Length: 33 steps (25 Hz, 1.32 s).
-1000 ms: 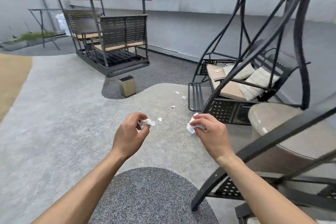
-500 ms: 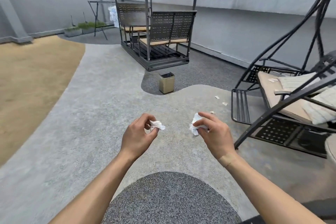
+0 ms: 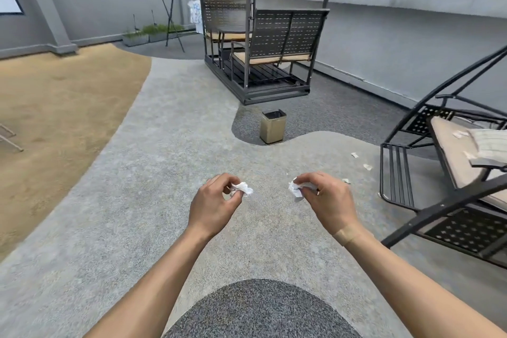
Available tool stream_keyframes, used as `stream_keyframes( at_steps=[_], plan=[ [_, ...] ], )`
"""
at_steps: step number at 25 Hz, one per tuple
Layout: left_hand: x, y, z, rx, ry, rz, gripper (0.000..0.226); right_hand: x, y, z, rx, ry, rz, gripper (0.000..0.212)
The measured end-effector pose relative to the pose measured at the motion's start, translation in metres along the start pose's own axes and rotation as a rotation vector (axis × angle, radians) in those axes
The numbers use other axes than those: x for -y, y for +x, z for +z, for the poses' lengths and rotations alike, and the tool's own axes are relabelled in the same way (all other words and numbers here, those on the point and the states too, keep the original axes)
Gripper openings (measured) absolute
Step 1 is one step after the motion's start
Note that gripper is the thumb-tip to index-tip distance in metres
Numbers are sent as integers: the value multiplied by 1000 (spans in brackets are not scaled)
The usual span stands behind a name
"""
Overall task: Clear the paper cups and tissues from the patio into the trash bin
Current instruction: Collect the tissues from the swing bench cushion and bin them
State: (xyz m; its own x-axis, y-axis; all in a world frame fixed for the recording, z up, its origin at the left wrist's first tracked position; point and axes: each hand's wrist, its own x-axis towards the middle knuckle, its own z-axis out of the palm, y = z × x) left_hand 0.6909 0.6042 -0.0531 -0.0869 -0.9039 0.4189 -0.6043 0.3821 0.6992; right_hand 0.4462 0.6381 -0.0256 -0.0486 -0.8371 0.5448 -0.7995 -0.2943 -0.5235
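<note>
My left hand [image 3: 212, 204] pinches a crumpled white tissue [image 3: 242, 188] between thumb and fingers. My right hand [image 3: 325, 200] grips another crumpled white tissue [image 3: 296, 189]. Both are held out in front of me above the grey patio floor. A small gold trash bin [image 3: 272, 127] with a dark open top stands on the ground ahead, beyond both hands. A few white tissue scraps [image 3: 367, 167] lie on the floor to the right, and more scraps [image 3: 461, 133] rest on the swing seat.
A black metal swing seat [image 3: 455, 156] with beige cushions stands close on the right. A roofed metal bench swing [image 3: 271, 44] stands behind the bin. Tan ground [image 3: 55, 107] covers the left. Grey walls enclose the patio.
The view has turned left, so the bin now sits near the centre ahead and looks closer. The swing on the right has slid toward the edge. Both hands still hold their tissues.
</note>
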Motion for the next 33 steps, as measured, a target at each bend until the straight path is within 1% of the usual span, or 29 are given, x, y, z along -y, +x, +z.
stream_keyframes(
  at_steps=[4, 9, 11, 17, 23, 28, 33],
  plan=[
    [20, 72, 21, 12, 20, -26, 12, -33, 67, 33, 24, 24, -25, 20],
    [40, 142, 47, 13, 25, -36, 12, -69, 135, 65, 64, 7, 23, 21],
    [51, 170, 53, 24, 33, -35, 12, -79, 159, 77, 53, -12, 28, 22],
    [99, 262, 78, 67, 0, 9, 14, -116, 229, 128, 23, 2, 29, 24],
    [161, 386, 109, 151, 21, 84, 14, -148, 331, 197, 6, -39, 101, 23],
    [204, 487, 125, 210, 5, 123, 14, -161, 418, 249, -14, -85, 149, 23],
    [233, 569, 143, 240, -14, 154, 13, -189, 481, 284, -44, -67, 161, 24]
  ],
)
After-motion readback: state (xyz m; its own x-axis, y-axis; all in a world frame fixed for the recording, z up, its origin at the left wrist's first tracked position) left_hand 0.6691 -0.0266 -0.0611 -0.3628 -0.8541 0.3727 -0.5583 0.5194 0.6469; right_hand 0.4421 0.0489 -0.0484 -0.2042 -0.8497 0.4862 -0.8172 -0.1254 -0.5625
